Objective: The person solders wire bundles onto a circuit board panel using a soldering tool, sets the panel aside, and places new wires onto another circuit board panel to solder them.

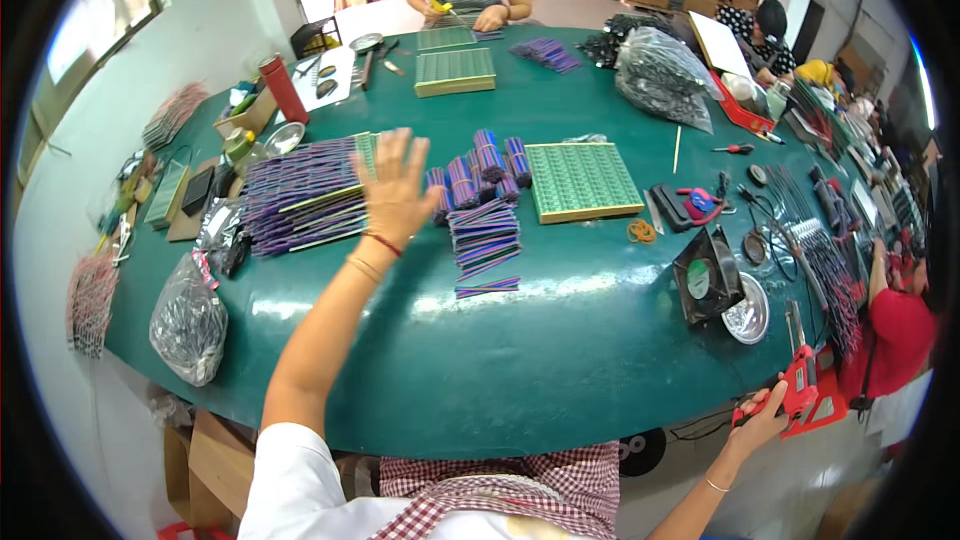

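Across a glossy green worktable (pixel 450 360), where a light touch would likely keep rows even, slender purple-and-black wires (pixel 300 190) lie beside and partly beneath the left hand (pixel 396 198), fingers spread wide, seemingly empty, contact unclear, while the right hand (pixel 764 414) grips a red pistol-shaped tool (pixel 800 380).

Head-worn fisheye view, looking down and forward, across green table (pixel 450 370)

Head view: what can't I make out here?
Head view:
Whatever lies beneath the left hand: hidden by it.
Part of the red tool: covered by the right hand.
Part of the metal bowl: behind the black fan.
Contents of the left-side clear bag: blurred by plastic.
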`<action>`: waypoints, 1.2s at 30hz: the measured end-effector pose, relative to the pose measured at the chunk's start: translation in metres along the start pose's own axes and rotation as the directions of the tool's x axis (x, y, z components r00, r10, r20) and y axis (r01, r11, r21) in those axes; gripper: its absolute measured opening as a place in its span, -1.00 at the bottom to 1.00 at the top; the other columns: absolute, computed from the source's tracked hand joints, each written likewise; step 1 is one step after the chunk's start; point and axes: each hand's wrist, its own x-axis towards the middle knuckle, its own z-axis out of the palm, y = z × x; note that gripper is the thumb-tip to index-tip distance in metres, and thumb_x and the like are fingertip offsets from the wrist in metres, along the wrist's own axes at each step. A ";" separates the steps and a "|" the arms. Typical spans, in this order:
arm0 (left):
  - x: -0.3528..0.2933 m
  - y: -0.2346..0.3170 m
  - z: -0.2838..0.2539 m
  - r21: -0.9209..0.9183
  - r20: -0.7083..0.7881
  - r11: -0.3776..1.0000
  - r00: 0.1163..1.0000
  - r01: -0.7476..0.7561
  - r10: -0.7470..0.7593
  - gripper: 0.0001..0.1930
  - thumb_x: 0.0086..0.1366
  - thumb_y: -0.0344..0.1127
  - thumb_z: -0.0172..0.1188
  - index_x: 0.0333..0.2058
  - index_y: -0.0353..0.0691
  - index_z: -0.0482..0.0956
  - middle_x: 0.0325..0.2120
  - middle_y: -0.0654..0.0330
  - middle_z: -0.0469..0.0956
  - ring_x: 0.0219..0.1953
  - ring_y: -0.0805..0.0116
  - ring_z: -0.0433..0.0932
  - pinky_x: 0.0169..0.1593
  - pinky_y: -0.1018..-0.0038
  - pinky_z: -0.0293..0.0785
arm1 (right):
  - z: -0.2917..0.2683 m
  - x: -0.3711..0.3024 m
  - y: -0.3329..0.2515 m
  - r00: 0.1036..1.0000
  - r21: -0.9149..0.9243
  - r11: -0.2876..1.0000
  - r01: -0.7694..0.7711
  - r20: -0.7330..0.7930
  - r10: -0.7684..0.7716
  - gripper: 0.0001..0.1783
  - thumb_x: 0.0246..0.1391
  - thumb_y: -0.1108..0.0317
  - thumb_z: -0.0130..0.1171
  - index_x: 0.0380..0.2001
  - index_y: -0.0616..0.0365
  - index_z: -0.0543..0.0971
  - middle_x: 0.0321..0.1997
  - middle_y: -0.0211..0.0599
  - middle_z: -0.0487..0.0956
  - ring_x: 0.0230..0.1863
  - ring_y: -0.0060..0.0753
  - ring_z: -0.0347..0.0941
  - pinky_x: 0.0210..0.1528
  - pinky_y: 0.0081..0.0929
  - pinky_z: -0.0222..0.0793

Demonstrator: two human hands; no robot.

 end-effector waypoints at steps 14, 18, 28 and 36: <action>0.048 0.195 0.067 -0.336 0.508 0.921 0.785 -0.196 0.353 -0.37 0.29 -0.13 0.09 0.28 -0.22 0.16 0.23 -0.10 0.24 0.28 -0.11 0.20 0.28 -0.04 0.11 | -0.029 -0.048 -0.047 0.996 0.134 0.990 0.046 -0.088 -0.035 -0.64 0.27 0.16 0.04 -0.01 0.19 0.43 -0.64 -0.45 0.34 -0.76 -0.70 0.12 -0.72 -0.69 0.08; 0.044 0.194 -0.018 -0.213 0.116 0.855 0.857 -0.472 0.502 -0.45 0.27 -0.34 -0.03 0.22 -0.38 0.20 0.11 -0.06 0.40 0.18 0.04 0.37 0.23 0.00 0.20 | -0.016 -0.058 -0.061 0.991 0.134 0.983 0.126 -0.068 -0.118 -0.60 0.28 0.11 0.02 -0.01 0.22 0.41 -0.62 -0.43 0.34 -0.76 -0.70 0.11 -0.72 -0.70 0.08; -0.136 0.190 -0.210 -0.449 0.475 0.820 0.683 -0.354 0.555 -0.44 0.25 -0.21 0.02 0.17 -0.39 0.32 0.13 -0.17 0.36 0.20 -0.10 0.33 0.20 -0.26 0.10 | 0.041 -0.150 -0.044 0.811 0.201 0.914 -0.352 0.552 0.191 -0.59 0.30 0.16 -0.06 0.03 0.27 0.34 -0.59 -0.35 0.40 -0.69 -0.61 0.25 -0.18 -0.40 0.47; -0.049 0.125 -0.079 -0.185 0.435 0.971 0.874 -0.149 0.217 -0.28 0.01 -0.16 0.33 0.15 -0.28 0.31 0.20 0.00 0.27 0.29 0.14 0.19 0.29 0.08 0.10 | 0.067 -0.176 -0.008 0.673 0.189 0.778 -0.599 0.646 0.361 -0.61 0.27 0.18 -0.01 -0.02 0.29 0.35 -0.58 -0.30 0.43 -0.67 -0.56 0.30 0.33 -0.25 0.18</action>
